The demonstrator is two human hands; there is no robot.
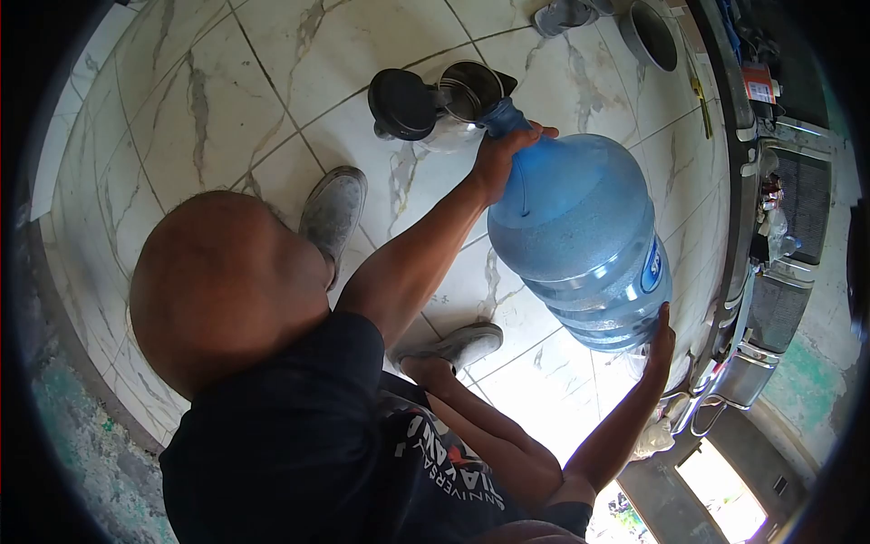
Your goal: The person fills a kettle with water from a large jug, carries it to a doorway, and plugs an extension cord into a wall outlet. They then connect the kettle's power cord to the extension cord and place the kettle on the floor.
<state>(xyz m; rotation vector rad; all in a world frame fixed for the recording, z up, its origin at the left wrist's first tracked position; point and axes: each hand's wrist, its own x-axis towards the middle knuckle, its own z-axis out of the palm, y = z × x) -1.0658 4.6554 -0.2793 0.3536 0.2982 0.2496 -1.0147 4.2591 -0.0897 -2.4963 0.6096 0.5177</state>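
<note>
Blue plastic water jug [580, 236] fills the centre right of the frame. It is tilted, with its long axis running from lower right to upper left and its neck at the open steel kettle [471, 91] on the tiled floor [227, 91]. We hold it with 2 hands. Our left hand [498, 159], nearer the kettle, is curled tight around the neck. Our right hand [660, 349] presses open-palmed against the base.

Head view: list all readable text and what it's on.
"UNIVERSA": upside down, cut off, on the shirt.
"AVAN": larger shirt print beside it, partial, uncertain.
"S": white lettering on the blue label of the water jug; rest unreadable.
Red container, top right: too small to read.
</note>
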